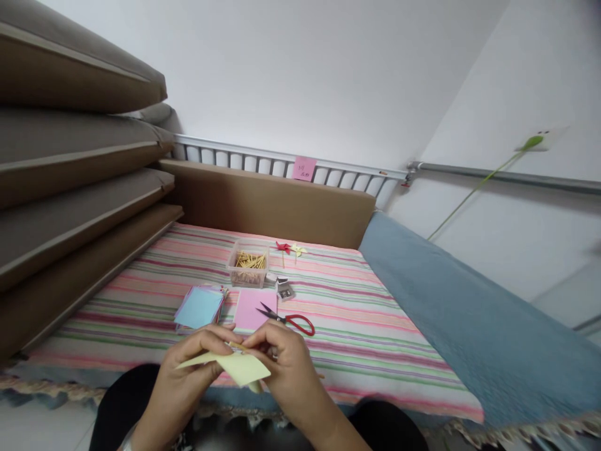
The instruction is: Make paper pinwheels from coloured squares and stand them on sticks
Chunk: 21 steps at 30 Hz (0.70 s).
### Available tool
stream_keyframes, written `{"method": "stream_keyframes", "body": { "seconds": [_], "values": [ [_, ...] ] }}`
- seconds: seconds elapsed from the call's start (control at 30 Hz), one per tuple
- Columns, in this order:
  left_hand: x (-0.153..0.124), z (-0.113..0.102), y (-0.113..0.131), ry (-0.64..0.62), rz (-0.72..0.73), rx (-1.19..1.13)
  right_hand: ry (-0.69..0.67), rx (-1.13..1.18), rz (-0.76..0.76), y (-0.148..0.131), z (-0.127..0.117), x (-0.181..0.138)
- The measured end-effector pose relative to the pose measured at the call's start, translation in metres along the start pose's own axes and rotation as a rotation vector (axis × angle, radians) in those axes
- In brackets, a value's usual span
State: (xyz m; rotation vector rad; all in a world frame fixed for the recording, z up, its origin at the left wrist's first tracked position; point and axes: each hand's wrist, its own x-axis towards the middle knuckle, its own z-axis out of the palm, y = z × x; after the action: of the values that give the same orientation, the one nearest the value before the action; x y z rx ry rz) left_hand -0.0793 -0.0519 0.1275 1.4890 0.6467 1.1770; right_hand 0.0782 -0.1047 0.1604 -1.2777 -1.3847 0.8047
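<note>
Both hands hold a pale yellow sheet of paper [244, 368] above the near edge of the striped cloth. My left hand [195, 354] pinches its left side, with the thumb below and fingers on top. My right hand [279, 351] grips the upper right part with bent fingers; what lies between those fingertips is partly hidden. Parts of the sheet are curled or folded over. Just beyond the hands, scissors with red handles [301, 324] rest partly on a pink sheet of paper [251, 307]. A stack of coloured paper [201, 307], light blue on top, lies left of it.
A clear plastic box [248, 279] holds many short wooden sticks. Beside it sits a small open box [284, 290] with tiny items. Red [283, 247] and pale yellow pinwheels [297, 250] lie behind. Stacked cushions [84, 188] border the left; a brown panel [272, 203] stands at the back.
</note>
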Motion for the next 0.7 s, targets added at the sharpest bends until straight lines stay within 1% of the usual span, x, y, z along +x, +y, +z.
{"method": "stream_keyframes", "body": {
  "seconds": [0.23, 0.47, 0.7],
  "values": [
    [-0.001, 0.006, 0.002, 0.004, 0.027, 0.028, 0.017, 0.051, 0.009, 0.001, -0.004, -0.005],
    [0.0, 0.013, 0.006, 0.008, 0.049, 0.047, 0.031, 0.048, -0.005, 0.0, -0.008, -0.008],
    [-0.003, 0.01, -0.002, -0.028, 0.036, 0.038, 0.033, 0.068, 0.017, 0.0, -0.009, -0.011]
  ]
}}
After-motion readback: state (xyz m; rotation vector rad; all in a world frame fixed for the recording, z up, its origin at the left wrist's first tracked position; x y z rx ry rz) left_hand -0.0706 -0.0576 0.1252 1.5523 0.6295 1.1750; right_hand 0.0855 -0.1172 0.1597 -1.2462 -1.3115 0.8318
